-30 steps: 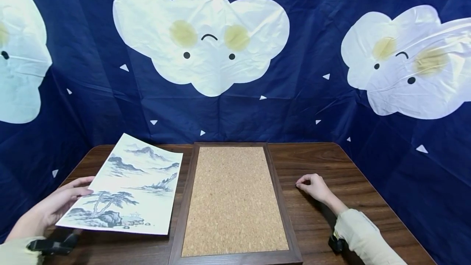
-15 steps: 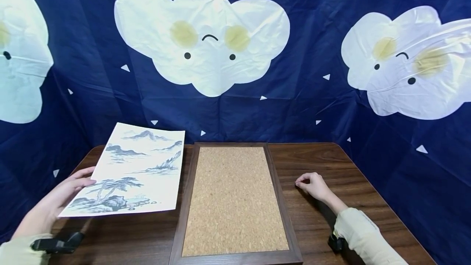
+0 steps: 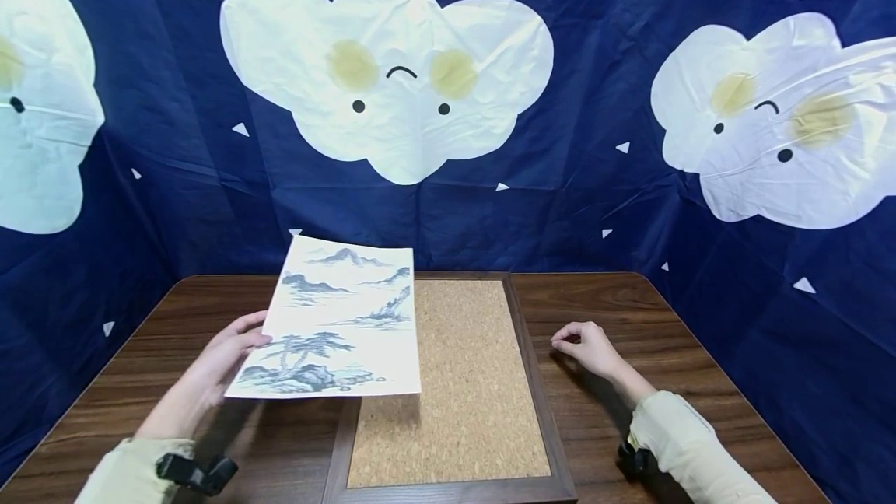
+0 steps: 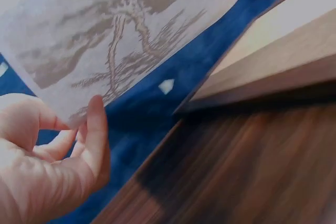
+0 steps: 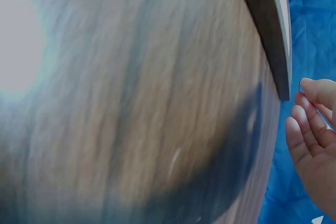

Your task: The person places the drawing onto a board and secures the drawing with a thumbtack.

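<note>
A sheet of paper (image 3: 343,309) with an ink landscape of mountains and trees is in my left hand (image 3: 217,368). My thumb and fingers pinch its left edge, near the lower corner. In the head view the sheet overlaps the left part of a cork board (image 3: 476,379) and throws a shadow on it. The left wrist view shows the sheet's back, the print showing through, raised above the table. My right hand (image 3: 591,348) is right of the board, thumb and forefinger pinched together. In the right wrist view a tiny thin object (image 5: 300,85) shows at those fingertips; its kind cannot be made out.
The board's brown wooden frame (image 3: 539,395) lies flat on a dark wood table (image 3: 672,348). Behind and beside the table hangs a blue cloth (image 3: 595,201) printed with white clouds and triangles. A black wrist camera (image 3: 196,474) is strapped over the left sleeve.
The paper in my left hand has risen, then moved right, from beside the cork board to over its left part. My right hand has shifted slightly left, still pinching.
</note>
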`<state>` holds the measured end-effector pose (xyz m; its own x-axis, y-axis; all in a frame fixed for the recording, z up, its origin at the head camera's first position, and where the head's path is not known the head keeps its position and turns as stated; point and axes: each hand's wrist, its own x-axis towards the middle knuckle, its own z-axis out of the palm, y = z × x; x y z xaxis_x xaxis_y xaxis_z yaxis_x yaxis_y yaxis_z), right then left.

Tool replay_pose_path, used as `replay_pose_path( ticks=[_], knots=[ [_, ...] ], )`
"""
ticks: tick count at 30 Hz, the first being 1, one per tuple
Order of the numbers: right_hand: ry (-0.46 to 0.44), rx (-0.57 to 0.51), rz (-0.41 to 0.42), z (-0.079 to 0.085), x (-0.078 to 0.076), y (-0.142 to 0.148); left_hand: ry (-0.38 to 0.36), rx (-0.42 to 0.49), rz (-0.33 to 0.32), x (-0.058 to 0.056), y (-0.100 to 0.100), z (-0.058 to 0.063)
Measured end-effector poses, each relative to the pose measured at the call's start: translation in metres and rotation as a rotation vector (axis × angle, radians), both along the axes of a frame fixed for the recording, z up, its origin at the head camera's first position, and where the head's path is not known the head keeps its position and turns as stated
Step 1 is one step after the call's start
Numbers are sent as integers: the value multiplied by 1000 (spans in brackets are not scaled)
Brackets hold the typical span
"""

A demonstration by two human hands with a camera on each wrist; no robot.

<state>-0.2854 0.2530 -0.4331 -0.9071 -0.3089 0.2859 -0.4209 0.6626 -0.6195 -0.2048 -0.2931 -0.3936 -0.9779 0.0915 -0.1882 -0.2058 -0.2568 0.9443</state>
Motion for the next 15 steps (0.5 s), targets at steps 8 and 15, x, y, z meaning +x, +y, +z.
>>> replay_pose_path(
  ticks=[8,15],
  knots=[
    [-35,-39,31,6,2,-10,13,-43,24,5,69,-7],
    [-27,-43,46,6,1,-12,30,-103,64,10,113,-15]
  ],
)
